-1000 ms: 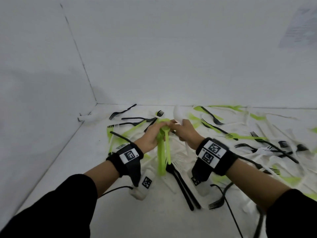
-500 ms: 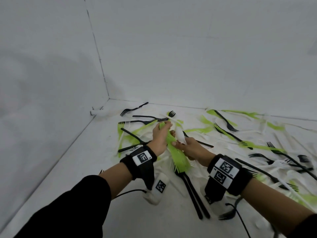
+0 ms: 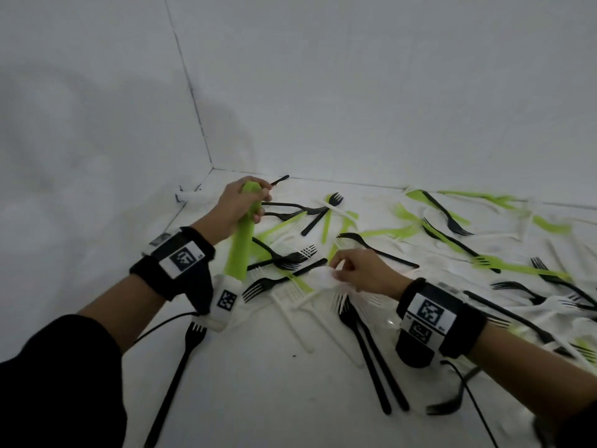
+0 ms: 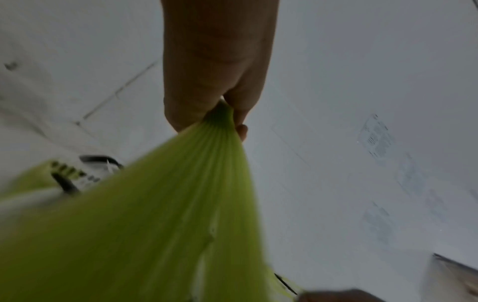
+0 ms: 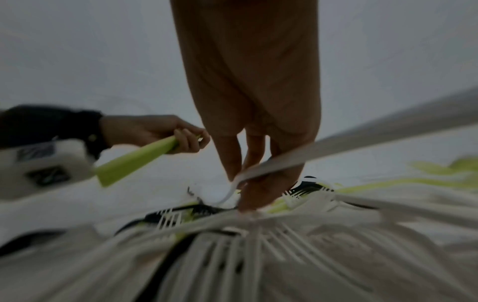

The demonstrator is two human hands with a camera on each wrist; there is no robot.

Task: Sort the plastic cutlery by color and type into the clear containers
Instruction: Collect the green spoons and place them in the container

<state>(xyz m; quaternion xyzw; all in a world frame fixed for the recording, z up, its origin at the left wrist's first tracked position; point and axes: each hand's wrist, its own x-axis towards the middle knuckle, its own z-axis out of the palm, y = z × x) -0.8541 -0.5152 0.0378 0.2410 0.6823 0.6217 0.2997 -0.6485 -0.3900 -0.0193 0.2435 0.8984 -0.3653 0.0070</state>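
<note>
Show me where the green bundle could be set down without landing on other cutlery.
Bare floor lies between the lone black fork and the two black handles. Another strip runs along the left wall. Right of the right hand it is crowded.

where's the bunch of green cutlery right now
In the head view the bunch of green cutlery is gripped in the left hand, raised left of the scattered pile, near the wall corner.

Nothing really readable here. The wristbands only carry black-and-white square marker codes, plus tiny print too blurry to read.
</note>
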